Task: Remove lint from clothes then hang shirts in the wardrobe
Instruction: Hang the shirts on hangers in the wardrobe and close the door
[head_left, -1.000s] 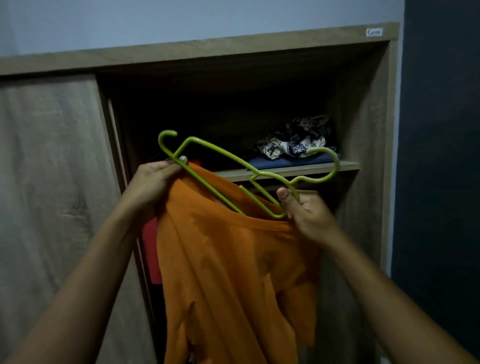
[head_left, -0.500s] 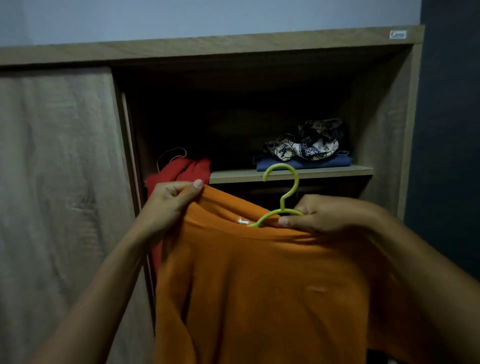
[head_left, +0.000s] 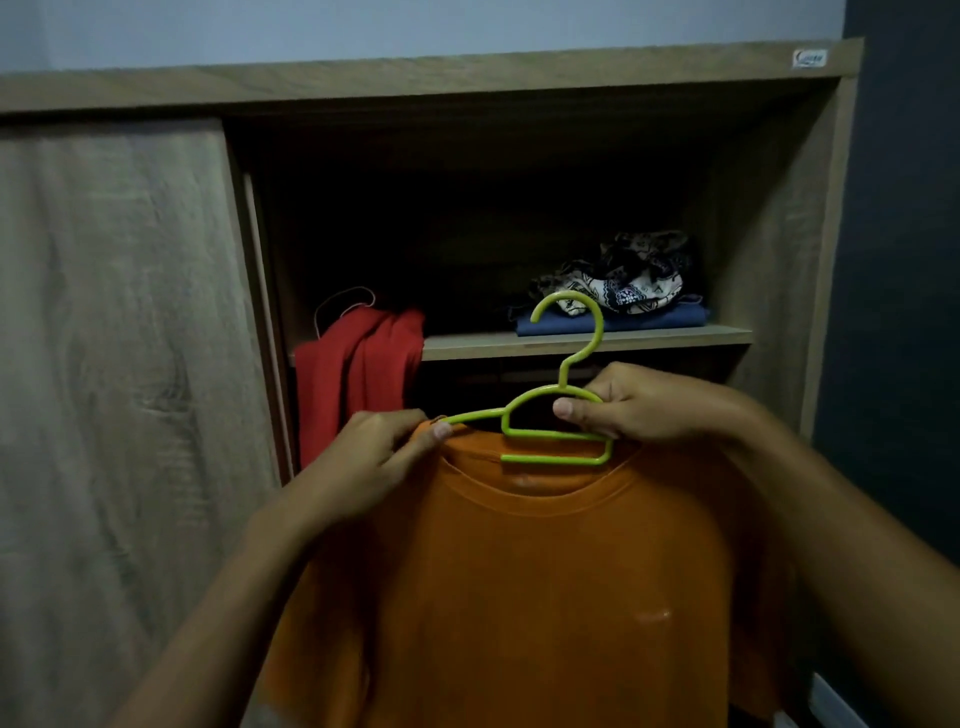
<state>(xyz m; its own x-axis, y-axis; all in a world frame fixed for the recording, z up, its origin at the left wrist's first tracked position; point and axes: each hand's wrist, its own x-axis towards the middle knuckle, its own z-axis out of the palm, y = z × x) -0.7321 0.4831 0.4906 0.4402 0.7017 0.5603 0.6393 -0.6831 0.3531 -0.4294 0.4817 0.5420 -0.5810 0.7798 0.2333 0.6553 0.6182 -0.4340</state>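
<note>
Within the last second the green hanger (head_left: 550, 433) had slipped into the orange shirt (head_left: 545, 571), hook upright before the shelf (head_left: 467, 345). The right hand (head_left: 639, 405) gripped the hanger; the left hand (head_left: 374, 457) pinched the collar below the shelf. The shirt looked nearly seated, ready for hanging.

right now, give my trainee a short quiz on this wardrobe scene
1. True or false: no hand is holding the green plastic hanger.
2. The left hand pinches: A) orange t-shirt B) red garment C) patterned cloth.
3. Which hand's fingers curl round the hanger?
Key: 1 false; 2 A; 3 right hand.
</note>
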